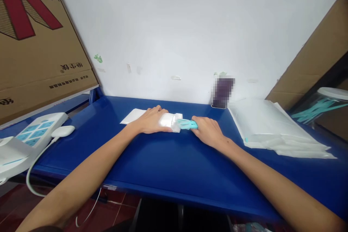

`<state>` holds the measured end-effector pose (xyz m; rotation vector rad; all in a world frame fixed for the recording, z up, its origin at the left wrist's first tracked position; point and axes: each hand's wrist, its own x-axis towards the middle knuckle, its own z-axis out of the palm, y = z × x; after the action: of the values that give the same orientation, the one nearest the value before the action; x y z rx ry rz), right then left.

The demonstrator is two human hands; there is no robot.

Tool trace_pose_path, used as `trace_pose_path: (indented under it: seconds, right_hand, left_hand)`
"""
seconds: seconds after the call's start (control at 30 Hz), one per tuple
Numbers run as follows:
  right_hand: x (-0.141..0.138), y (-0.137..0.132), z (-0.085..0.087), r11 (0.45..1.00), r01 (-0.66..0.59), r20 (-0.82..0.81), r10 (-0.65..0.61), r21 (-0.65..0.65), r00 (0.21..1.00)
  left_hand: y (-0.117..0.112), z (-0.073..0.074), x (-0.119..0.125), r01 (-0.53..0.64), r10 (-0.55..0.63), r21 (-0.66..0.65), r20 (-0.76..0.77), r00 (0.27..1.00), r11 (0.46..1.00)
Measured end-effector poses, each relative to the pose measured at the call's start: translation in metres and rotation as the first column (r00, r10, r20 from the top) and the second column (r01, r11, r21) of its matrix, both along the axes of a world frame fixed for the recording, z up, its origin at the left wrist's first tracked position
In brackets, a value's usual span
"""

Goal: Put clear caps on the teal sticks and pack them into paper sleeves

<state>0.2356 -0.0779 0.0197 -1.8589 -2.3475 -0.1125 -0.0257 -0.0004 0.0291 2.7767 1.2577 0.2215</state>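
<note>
A small white plastic pouch [167, 120] lies sideways over the blue table, and my left hand [152, 119] is closed round it. Its clear, crinkled end points right. My right hand [207, 129] grips a bundle of thin light-blue sticks [188, 124], whose left ends meet the pouch's end; whether they reach inside I cannot tell. Flat on the table, a white sheet or packet [133, 116] shows beyond my left wrist.
A stack of translucent white bags [274, 127] lies at the right, near a lidded clear jar [320, 107] of light-blue sticks. A blurred-out phone-like object [223, 92] leans on the wall. A white power strip [40, 130], a plug and a large cardboard box [40, 43] occupy the left.
</note>
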Motion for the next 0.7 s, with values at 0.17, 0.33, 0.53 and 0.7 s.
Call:
trace_pose_path:
  seconds: [0.17,0.33,0.53,0.7]
  right_hand:
    - [-0.014,-0.001,0.004,1.0,-0.003,0.179,0.006,-0.019,0.984]
    - [-0.024,0.007,0.018,0.999,-0.026,0.279,0.035,-0.037,0.96]
    - [-0.006,0.012,0.03,0.987,-0.146,0.328,0.159,-0.064,0.931]
    - [0.008,0.007,0.032,0.978,-0.207,0.365,0.205,-0.034,0.908]
  left_hand:
    - [-0.016,0.004,0.009,0.041,-0.042,0.009,0.104,0.994,0.999]
    - [-0.02,0.001,0.009,0.121,-0.114,-0.102,0.08,0.99,0.987]
    - [-0.021,-0.003,0.007,0.077,-0.077,-0.111,0.0,0.997,0.991]
    - [-0.031,0.005,0.019,0.197,-0.194,-0.029,0.086,0.977,0.98]
